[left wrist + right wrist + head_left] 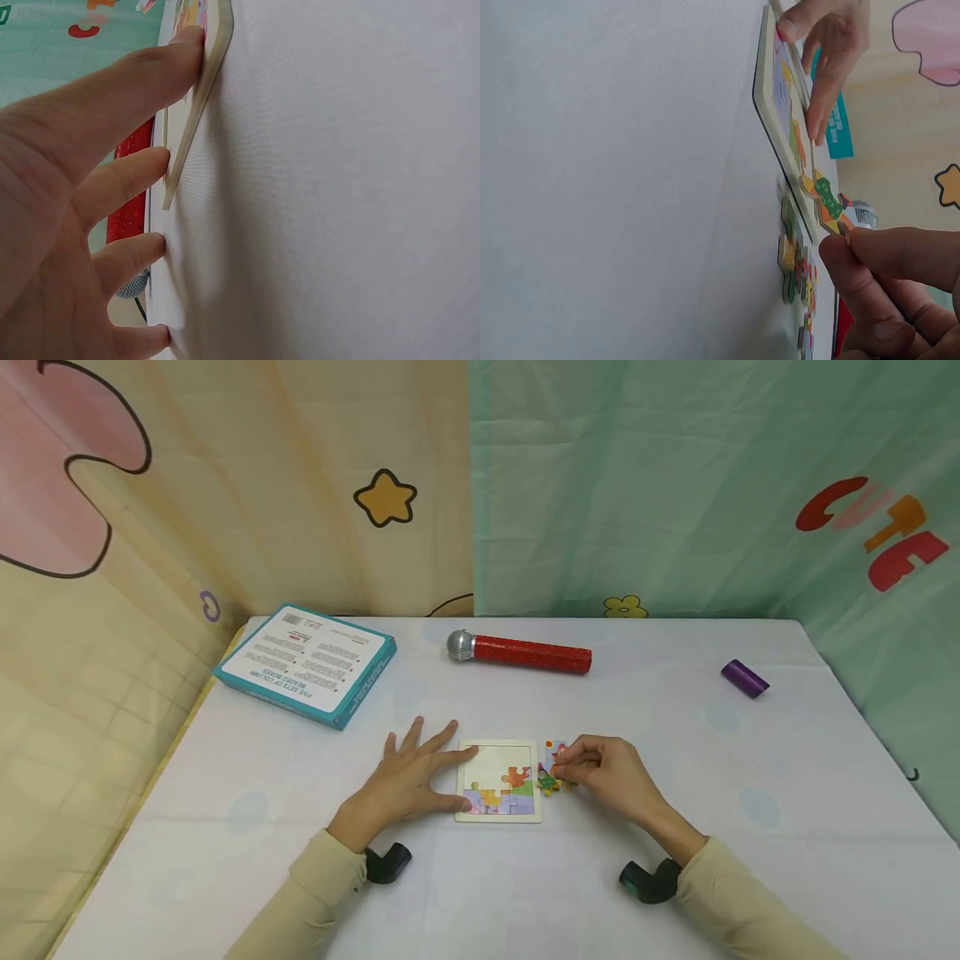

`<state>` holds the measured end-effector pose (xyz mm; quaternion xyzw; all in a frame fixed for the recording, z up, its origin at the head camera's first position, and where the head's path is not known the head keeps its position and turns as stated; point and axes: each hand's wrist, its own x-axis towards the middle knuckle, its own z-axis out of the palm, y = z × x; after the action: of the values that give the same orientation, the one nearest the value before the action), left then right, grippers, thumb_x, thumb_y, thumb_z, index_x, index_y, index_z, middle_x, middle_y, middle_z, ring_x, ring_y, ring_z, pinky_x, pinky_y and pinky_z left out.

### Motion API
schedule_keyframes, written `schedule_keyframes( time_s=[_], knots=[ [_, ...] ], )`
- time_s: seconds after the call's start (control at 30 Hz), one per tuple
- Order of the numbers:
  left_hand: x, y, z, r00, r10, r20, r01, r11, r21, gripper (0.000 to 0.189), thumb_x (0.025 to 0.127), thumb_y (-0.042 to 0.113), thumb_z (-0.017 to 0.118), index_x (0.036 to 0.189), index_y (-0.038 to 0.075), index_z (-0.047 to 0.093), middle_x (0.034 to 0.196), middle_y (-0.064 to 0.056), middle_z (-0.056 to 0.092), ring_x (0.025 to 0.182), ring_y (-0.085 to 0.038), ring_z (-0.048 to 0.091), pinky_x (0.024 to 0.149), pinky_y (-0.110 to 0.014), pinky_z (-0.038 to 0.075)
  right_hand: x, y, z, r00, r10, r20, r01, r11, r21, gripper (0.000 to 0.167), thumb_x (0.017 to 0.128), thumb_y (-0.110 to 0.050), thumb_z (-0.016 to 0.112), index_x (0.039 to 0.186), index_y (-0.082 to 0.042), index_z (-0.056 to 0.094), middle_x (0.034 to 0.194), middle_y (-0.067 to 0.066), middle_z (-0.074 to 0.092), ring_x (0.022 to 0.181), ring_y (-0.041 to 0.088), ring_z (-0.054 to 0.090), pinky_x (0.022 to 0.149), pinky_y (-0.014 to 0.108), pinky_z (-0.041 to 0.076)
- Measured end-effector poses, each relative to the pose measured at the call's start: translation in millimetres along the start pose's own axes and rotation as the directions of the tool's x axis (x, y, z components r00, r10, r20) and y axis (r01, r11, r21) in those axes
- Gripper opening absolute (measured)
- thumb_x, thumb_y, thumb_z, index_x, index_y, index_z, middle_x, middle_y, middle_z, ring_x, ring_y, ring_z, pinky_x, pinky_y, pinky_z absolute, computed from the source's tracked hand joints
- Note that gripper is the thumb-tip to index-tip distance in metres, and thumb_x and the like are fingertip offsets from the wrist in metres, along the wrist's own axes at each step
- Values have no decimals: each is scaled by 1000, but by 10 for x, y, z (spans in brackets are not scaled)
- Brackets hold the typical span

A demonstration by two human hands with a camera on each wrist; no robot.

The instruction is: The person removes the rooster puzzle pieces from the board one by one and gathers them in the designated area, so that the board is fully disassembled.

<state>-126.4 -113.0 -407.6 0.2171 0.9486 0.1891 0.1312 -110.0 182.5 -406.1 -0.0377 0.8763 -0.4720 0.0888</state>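
A small puzzle board (498, 819) with a pale wooden rim lies in the middle of the table. Colourful pieces (491, 800) fill its lower part and right side; its upper left shows bare wood. My left hand (408, 783) is spread out at the left rim, thumb and index finger resting on the board. Between the thumb and index finger of my right hand (613, 773) is a puzzle piece (828, 201) with green and orange patches, held tilted by the board's right rim. Several loose puzzle pieces (788, 262) lie beside that rim, partly hidden by the right hand in the head view.
Behind the board lies a red toy microphone (532, 654) with a silver head. A teal box (307, 664) sits at the back left, and a purple cylinder (745, 679) at the back right. Printed curtains (660, 485) hang along the table's far edge.
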Motion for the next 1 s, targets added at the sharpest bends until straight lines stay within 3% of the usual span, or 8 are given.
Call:
schedule_keyframes(
  time_s=[0.13, 0.5, 0.8, 1.0],
  knots=[
    [-3, -7, -7, 1000, 1, 0, -1, 1000, 2, 74, 74, 50, 82, 141, 32, 55, 161, -3, 25, 147, -45, 3, 109, -73, 3, -49, 82, -95, 999, 18, -29, -19, 999, -40, 10, 82, -17, 80, 88, -15, 72, 78, -4, 72, 65, 14, 54, 56, 23, 41],
    [-12, -14, -18, 1000, -5, 13, 5, 1000, -5, 75, 75, 51, 81, 142, 32, 55, 161, -3, 25, 148, -45, 2, 109, -72, 2, -149, 263, -271, 996, 52, -78, -59, 995, -83, 11, 84, -17, 77, 92, -11, 73, 82, -2, 73, 76, 15, 63, 62, 24, 48],
    [-14, -6, -11, 1000, 1, 8, -1, 1000, -8, 75, 74, 51, 82, 142, 32, 55, 161, -3, 25, 148, -45, 2, 109, -72, 2, -170, 254, -282, 991, -38, -126, 13, 981, -194, 6, 84, -11, 76, 89, -9, 74, 80, -2, 71, 68, 12, 61, 58, 23, 45],
    [-14, 6, -10, 1000, 3, 4, -3, 1000, -12, 75, 74, 50, 82, 141, 32, 55, 161, -3, 26, 148, -45, 3, 109, -72, 2, -175, 240, -273, 991, -42, -128, 12, 975, -223, 9, 84, -10, 75, 93, -7, 73, 81, -1, 70, 66, 13, 58, 57, 23, 45]
  ],
)
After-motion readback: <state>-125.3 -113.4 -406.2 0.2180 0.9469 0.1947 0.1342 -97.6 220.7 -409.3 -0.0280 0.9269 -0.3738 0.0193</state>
